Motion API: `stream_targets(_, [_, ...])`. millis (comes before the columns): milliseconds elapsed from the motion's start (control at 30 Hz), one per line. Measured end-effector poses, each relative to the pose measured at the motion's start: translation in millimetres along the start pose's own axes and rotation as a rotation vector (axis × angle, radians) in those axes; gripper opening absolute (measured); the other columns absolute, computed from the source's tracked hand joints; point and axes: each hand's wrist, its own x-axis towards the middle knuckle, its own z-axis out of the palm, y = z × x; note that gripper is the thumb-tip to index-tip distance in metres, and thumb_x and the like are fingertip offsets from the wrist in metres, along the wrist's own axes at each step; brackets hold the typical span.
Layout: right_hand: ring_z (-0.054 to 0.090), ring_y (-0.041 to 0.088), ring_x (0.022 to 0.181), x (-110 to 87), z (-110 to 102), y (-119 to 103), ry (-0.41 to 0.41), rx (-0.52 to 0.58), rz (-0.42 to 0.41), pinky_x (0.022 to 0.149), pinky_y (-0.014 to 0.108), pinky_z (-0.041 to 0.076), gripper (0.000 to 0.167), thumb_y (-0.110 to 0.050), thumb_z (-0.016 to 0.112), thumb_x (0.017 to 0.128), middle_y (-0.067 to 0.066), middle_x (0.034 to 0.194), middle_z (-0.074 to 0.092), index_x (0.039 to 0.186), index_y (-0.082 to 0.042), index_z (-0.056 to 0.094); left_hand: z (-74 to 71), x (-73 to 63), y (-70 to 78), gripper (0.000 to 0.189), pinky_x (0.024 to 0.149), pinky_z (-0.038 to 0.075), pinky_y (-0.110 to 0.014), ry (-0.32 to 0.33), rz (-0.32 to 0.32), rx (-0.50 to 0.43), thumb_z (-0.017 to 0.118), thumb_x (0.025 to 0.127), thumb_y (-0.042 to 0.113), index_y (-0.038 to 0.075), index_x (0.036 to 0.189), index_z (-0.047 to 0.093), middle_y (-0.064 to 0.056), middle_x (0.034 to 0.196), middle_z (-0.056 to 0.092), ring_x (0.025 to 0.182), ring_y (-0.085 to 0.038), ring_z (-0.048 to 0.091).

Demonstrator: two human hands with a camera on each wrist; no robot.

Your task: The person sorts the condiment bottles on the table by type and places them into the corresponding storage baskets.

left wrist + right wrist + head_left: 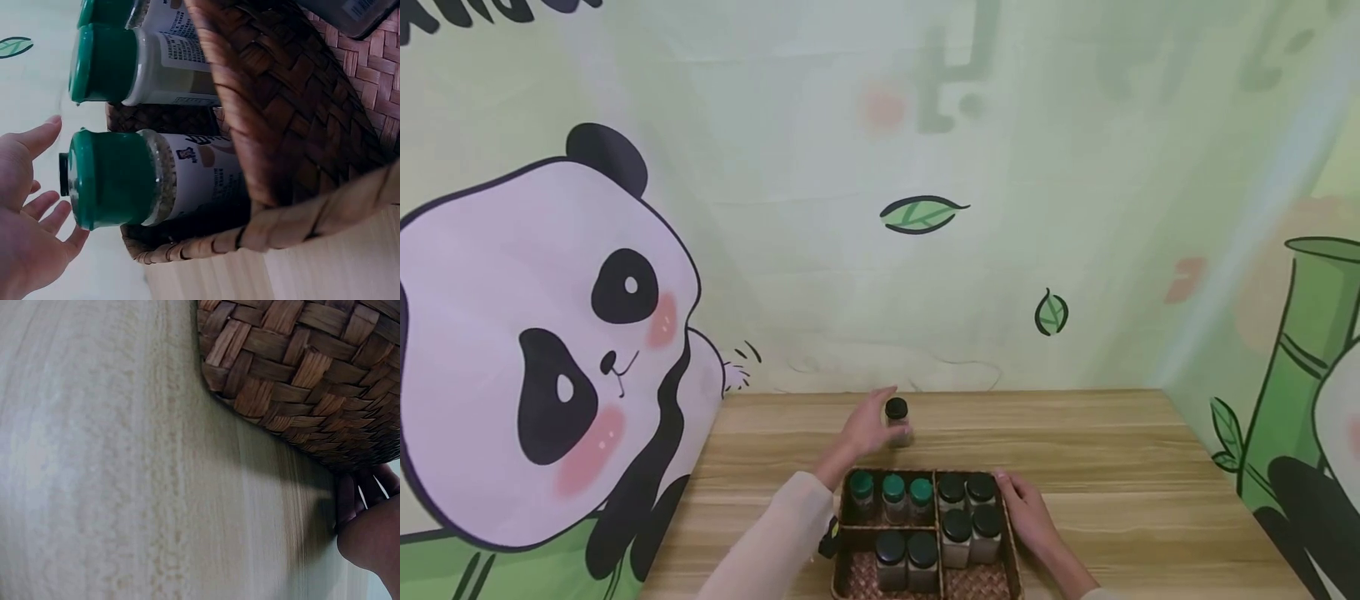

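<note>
My left hand [868, 427] is behind the woven basket [937, 533], its thumb and fingers spread about a black-capped jar [897, 410] that stands on the table. In the left wrist view the fingers [55, 215] are apart, and most of that jar is hidden behind a green-capped spice jar [115, 178]. My right hand [1030, 512] holds the basket at its far right corner, thumb at the rim. From the right wrist, its fingers [347, 497] show against the basket's outer wall, low near the table.
Dividers split the basket into compartments. Green-capped jars [892, 487] fill the far left one, two black-capped jars [891, 550] stand in the near left, and several more [957, 527] on the right. A panda-print cloth [820, 275] hangs behind the wooden table [1097, 442].
</note>
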Motion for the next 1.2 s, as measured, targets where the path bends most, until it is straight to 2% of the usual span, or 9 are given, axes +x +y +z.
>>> stream_targets(267, [0.060, 0.038, 0.132, 0.0, 2.1, -0.6, 0.000, -0.007, 0.012, 0.113, 0.057, 0.044, 0.052, -0.043, 0.046, 0.114, 0.018, 0.131, 0.071, 0.130, 0.000, 0.071, 2.3, -0.9, -1.0, 0.077, 0.117, 0.042, -0.057, -0.001, 0.000, 0.032, 0.082, 0.096, 0.028, 0.002, 0.158, 0.045, -0.024, 0.159, 0.046, 0.145, -0.044, 0.046])
stream_targets(467, [0.059, 0.039, 0.133, 0.1, 2.3, -1.2, -0.007, -0.001, 0.014, 0.114, 0.058, 0.043, 0.053, -0.044, 0.046, 0.114, 0.018, 0.132, 0.070, 0.130, 0.000, 0.071, 0.4, -4.0, 4.3, 0.070, 0.105, 0.053, -0.054, 0.003, -0.036, 0.025, 0.082, 0.096, 0.032, 0.003, 0.153, 0.052, -0.024, 0.153, 0.049, 0.132, -0.042, 0.058])
stream_targets(600, [0.058, 0.040, 0.134, -0.2, 2.2, -2.8, -0.012, -0.004, 0.017, 0.115, 0.059, 0.042, 0.054, -0.044, 0.045, 0.114, 0.020, 0.133, 0.069, 0.130, 0.001, 0.070, 1.6, -5.4, 3.4, 0.061, 0.098, 0.057, -0.051, 0.018, -0.025, -0.003, 0.083, 0.095, 0.031, 0.001, 0.144, 0.061, -0.022, 0.144, 0.055, 0.122, -0.039, 0.062])
stream_targets(800, [0.059, 0.041, 0.133, -0.1, 0.1, -7.3, -0.010, -0.025, 0.013, 0.114, 0.060, 0.043, 0.052, -0.042, 0.045, 0.115, 0.021, 0.133, 0.069, 0.128, 0.002, 0.071, 3.9, -6.5, 0.8, 0.053, 0.096, 0.057, -0.051, 0.038, 0.000, -0.044, 0.087, 0.092, 0.024, 0.000, 0.134, 0.065, -0.018, 0.129, 0.063, 0.116, -0.037, 0.063])
stream_targets(1000, [0.055, 0.044, 0.136, 0.0, -3.0, -9.4, -0.005, -0.044, 0.027, 0.115, 0.060, 0.041, 0.054, -0.042, 0.047, 0.114, 0.025, 0.139, 0.066, 0.131, 0.003, 0.070, 7.1, -6.8, -2.2, 0.044, 0.092, 0.059, -0.046, 0.040, 0.037, -0.029, 0.086, 0.092, 0.020, 0.002, 0.127, 0.066, -0.014, 0.121, 0.068, 0.107, -0.031, 0.067])
stream_targets(1200, [0.054, 0.045, 0.137, 1.3, -3.4, -5.8, -0.018, -0.052, 0.059, 0.115, 0.062, 0.041, 0.055, -0.044, 0.046, 0.114, 0.025, 0.139, 0.065, 0.131, 0.003, 0.070, 7.2, -10.1, -1.3, 0.039, 0.089, 0.060, -0.045, 0.028, 0.049, -0.014, 0.085, 0.093, 0.017, 0.002, 0.124, 0.066, -0.015, 0.119, 0.069, 0.104, -0.032, 0.068])
